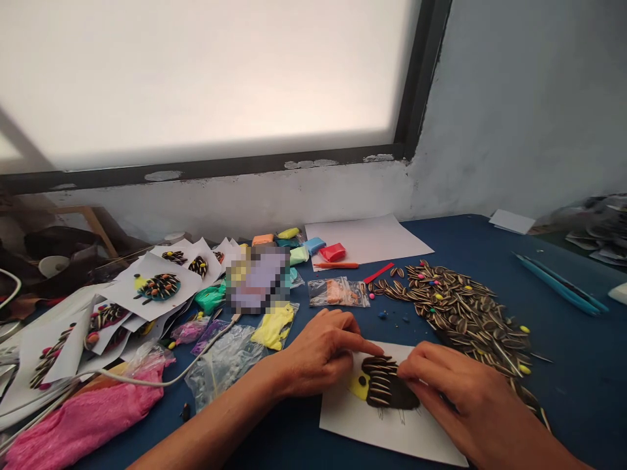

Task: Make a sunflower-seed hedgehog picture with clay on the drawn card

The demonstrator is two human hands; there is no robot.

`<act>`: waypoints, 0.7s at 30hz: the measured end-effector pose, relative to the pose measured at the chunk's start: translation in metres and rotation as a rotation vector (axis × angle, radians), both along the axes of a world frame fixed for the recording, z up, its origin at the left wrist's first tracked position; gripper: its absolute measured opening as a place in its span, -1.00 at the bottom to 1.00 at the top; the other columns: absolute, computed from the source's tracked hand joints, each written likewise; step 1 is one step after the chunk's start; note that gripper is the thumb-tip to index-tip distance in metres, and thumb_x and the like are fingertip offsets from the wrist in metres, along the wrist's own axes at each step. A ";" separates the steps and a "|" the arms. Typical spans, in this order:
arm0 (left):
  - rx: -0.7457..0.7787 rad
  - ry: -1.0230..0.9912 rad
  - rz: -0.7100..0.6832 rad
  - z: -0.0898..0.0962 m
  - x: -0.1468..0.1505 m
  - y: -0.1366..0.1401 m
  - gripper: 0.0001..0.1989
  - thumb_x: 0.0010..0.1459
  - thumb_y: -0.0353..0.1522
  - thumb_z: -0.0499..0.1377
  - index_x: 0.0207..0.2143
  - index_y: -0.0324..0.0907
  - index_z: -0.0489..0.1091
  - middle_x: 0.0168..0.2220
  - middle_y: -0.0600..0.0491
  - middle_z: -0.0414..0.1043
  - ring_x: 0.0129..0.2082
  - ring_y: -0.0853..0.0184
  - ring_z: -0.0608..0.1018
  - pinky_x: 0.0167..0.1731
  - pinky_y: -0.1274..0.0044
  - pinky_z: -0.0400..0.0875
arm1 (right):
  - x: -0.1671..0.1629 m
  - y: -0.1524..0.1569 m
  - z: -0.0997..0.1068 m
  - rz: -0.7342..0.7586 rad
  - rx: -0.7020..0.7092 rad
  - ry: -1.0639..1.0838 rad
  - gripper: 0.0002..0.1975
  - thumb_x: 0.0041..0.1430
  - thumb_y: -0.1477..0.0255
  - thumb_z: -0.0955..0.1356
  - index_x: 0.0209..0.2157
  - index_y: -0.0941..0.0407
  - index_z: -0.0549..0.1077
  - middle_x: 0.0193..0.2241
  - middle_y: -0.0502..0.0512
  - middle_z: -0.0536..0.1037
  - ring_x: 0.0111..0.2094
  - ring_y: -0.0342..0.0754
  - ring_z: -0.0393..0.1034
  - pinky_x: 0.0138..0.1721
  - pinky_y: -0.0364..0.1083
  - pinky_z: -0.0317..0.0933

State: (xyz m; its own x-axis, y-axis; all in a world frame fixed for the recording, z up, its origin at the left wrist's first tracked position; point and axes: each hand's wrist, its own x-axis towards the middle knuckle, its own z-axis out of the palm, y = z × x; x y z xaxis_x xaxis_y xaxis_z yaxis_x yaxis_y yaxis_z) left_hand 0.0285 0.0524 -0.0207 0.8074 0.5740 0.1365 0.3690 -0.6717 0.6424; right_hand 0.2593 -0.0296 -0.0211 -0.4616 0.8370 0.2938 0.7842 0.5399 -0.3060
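Note:
A sheet of white paper (343,418) lies before me with a clay hedgehog picture on it. Its body (405,395) is dark clay, its face (360,390) yellow with a black eye, and legs are drawn below. Striped sunflower seeds (379,390) stand in rows on the body's left part. My left hand (323,352) rests at the paper's upper left, index finger stretched to the top of the seed rows, other fingers bent. With fingertips pinched at the body's right upper side, my right hand (455,391) holds a sunflower seed, mostly hidden by the fingers.
A large heap of sunflower seeds (460,307) lies to the right, beside blue tweezers (563,284). Finished seed pictures (159,284) are stacked at left. Bagged clay, pink clay (98,411), a white cable (196,362) and a blurred-out device (257,281) lie nearer the middle.

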 end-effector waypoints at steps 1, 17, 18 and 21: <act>0.000 -0.001 0.000 0.000 0.000 0.000 -0.39 -0.01 -0.64 -0.01 0.00 0.01 0.51 -0.22 0.05 0.35 -0.17 0.31 0.39 -0.06 0.43 0.20 | 0.001 0.001 -0.001 0.011 0.014 -0.014 -0.80 0.34 0.53 0.19 -0.27 0.02 0.41 -0.39 -0.02 0.46 -0.40 -0.12 0.43 -0.42 -0.14 0.28; 0.021 -0.019 -0.012 -0.003 0.000 0.002 -0.39 -0.02 -0.63 0.00 -0.01 0.00 0.52 -0.26 0.06 0.33 -0.20 0.32 0.38 -0.10 0.45 0.19 | -0.001 0.008 -0.003 0.037 0.176 -0.187 -0.78 0.29 0.58 0.21 -0.35 0.03 0.40 -0.48 -0.02 0.40 -0.47 -0.12 0.39 -0.50 -0.17 0.19; 0.021 -0.022 -0.012 -0.003 0.000 0.001 -0.39 -0.02 -0.63 0.00 -0.01 0.00 0.52 -0.26 0.06 0.33 -0.20 0.33 0.38 -0.10 0.45 0.19 | -0.002 0.009 -0.003 0.032 0.199 -0.191 -0.77 0.28 0.59 0.21 -0.37 0.04 0.40 -0.49 -0.02 0.39 -0.49 -0.11 0.38 -0.51 -0.17 0.18; 0.017 -0.022 -0.013 -0.002 0.000 0.001 -0.38 -0.04 -0.64 0.00 -0.01 0.02 0.52 -0.26 0.06 0.33 -0.20 0.33 0.38 -0.10 0.45 0.19 | -0.005 0.008 -0.003 0.015 0.243 -0.195 -0.76 0.27 0.60 0.21 -0.40 0.04 0.39 -0.51 -0.02 0.38 -0.51 -0.10 0.37 -0.54 -0.15 0.16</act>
State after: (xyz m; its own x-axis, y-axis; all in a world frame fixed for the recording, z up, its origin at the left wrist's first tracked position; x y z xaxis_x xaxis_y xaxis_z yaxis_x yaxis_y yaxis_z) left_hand 0.0287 0.0531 -0.0232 0.8115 0.5608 0.1641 0.3460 -0.6875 0.6384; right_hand 0.2540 -0.0221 -0.0242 -0.5406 0.7458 0.3893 0.8068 0.5908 -0.0116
